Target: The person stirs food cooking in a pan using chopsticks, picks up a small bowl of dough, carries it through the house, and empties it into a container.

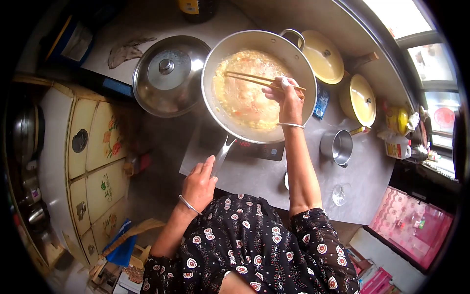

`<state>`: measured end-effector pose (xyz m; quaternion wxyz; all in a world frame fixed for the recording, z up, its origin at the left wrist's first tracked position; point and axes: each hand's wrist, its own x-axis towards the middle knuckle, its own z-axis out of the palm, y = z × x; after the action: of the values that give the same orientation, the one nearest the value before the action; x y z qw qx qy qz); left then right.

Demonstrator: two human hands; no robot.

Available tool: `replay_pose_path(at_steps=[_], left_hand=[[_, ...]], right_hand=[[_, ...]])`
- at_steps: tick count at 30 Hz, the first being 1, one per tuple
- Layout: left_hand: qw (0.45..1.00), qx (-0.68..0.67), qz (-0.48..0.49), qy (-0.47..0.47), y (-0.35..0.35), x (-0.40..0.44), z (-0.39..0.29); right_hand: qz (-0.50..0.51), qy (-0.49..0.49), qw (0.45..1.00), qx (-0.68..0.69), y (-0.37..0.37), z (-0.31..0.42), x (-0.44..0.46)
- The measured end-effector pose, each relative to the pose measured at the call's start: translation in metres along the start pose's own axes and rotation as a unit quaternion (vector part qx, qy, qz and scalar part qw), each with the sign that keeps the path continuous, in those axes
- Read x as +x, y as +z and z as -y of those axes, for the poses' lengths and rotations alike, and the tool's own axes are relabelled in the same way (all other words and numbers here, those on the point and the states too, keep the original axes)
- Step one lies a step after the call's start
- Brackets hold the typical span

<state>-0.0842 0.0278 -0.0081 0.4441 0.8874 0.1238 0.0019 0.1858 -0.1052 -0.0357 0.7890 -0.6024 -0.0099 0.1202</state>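
A large light-coloured pan holds a bubbling yellowish broth with small orange and reddish bits. My right hand is closed on wooden chopsticks, whose tips point left over the broth. At the near side of the pan, my left hand is at the metal handle, its fingers against the handle's left side. Under the pan lies a dark cooktop with lit red digits.
Left of the pan lies a steel and glass lid. Right of it are yellow lids, a blue packet, a small metal pot and a clear glass. A painted cabinet stands at the left.
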Motion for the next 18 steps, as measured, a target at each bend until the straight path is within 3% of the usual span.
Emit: replay_pose_path(at_steps=[4, 11, 18], left_hand=[[1.000, -0.004, 0.004, -0.002, -0.001, -0.001, 0.000], [1.000, 0.001, 0.011, -0.006, 0.000, -0.001, 0.001], [1.000, 0.010, 0.008, -0.012, 0.001, -0.001, -0.002]], right_hand=[[0.039, 0.033, 0.998, -0.030, 0.006, 0.013, -0.028], [0.073, -0.041, 0.986, -0.144, 0.015, 0.025, -0.063], [0.072, -0.084, 0.984, -0.139, 0.030, -0.004, -0.049]])
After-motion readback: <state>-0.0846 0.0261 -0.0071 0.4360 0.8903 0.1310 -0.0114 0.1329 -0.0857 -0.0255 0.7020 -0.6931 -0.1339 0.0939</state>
